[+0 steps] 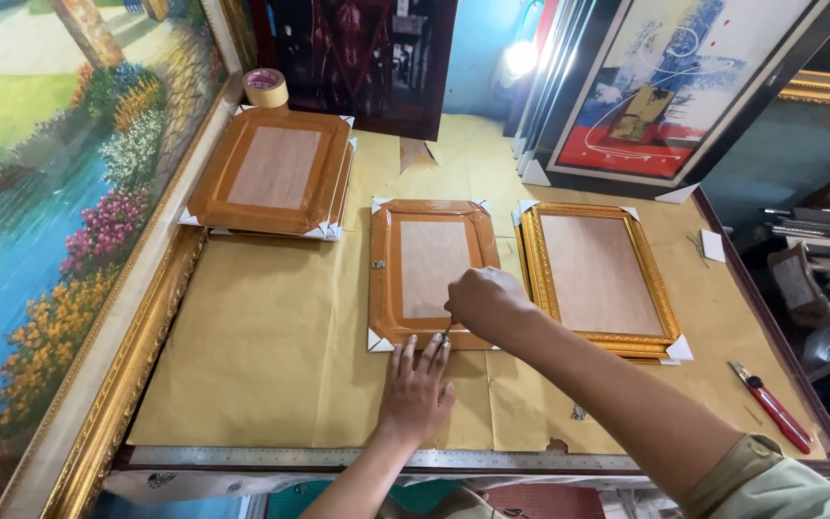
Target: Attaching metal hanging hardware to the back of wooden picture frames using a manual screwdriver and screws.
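An orange-brown picture frame [431,273] lies face down in the middle of the table, with white corner protectors. My left hand [417,387] lies flat and open on the paper just below its near edge, fingertips touching the frame. My right hand [485,301] is closed over the frame's near right part, pinching a small thin tool whose tip shows at the bottom rail; what the tool is I cannot tell.
A gold frame [599,279] lies right of the middle one, a stack of orange frames [274,173] at back left, a tape roll [265,87] behind it. Red-handled cutter [770,406] at right, steel ruler [271,457] along the near edge. Large paintings lean around.
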